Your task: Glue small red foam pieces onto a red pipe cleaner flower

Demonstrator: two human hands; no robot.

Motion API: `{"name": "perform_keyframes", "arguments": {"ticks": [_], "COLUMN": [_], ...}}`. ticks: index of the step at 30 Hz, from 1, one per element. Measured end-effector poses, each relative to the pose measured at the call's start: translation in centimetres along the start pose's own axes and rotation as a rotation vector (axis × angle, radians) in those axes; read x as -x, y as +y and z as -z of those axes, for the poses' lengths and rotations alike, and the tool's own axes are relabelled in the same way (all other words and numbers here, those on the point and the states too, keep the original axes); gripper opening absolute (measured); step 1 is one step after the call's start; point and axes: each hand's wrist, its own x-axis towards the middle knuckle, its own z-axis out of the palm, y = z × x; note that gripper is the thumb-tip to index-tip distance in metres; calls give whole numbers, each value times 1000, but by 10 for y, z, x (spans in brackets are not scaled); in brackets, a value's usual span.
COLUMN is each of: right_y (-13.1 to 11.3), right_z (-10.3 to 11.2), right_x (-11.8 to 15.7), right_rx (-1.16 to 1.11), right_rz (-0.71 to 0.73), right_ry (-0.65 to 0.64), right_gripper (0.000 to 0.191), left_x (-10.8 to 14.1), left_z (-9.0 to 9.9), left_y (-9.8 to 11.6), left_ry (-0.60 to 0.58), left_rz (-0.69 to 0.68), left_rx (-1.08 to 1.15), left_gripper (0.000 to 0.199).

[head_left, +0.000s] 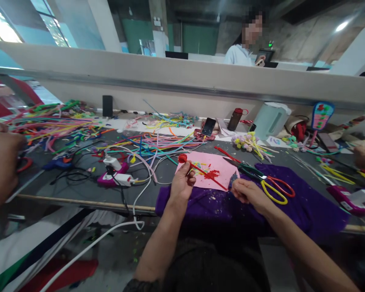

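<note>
My left hand is closed around the stem of a red pipe-cleaner flower, its rounded red head above my fingers. The thin red stem slants down to the right across a pink sheet. Red and coloured clippings lie scattered on that sheet. My right hand, at the sheet's right edge, pinches a small dark bluish piece whose kind I cannot make out. Beyond that hand, scissors with red and yellow handles rest with blades apart on a purple cloth.
Pipe cleaners spread over the table's left and middle. A power strip with cables sits left. Behind are a phone, a red-capped bottle and a pale green jug. Other people's hands show at both sides.
</note>
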Motion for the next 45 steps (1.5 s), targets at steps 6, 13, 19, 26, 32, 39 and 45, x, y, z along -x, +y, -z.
{"name": "perform_keyframes", "arguments": {"ticks": [6,13,19,26,32,39,45], "right_y": [-19,-41,-39,-43,-35,-10,4], "right_z": [0,-38,-23,64,120,122,128], "right_x": [-7,-25,-23,-37,-91,-148,-178], "right_rx": [77,99,272,879,1384,1440,1465], "right_rz": [134,345,415,471,83,-68,-108], "right_ry": [102,1,5,322,434,382,344], "right_gripper": [25,16,17,19,30,33,34], "left_x": [10,24,25,12,-31,-70,-69], "left_z": [-15,-19,-15,-25,-48,-29,-20], "left_y": [-21,-47,-45,-10,16,-3,-5], "left_ry": [-88,-141,-231,-317,-296,-169,-238], "left_rz": [60,52,94,57,-285,-445,-358], "left_rx": [-150,-356,-485,-597,-686,-895,-966], "left_gripper": [24,23,25,28,21,24,36]}}
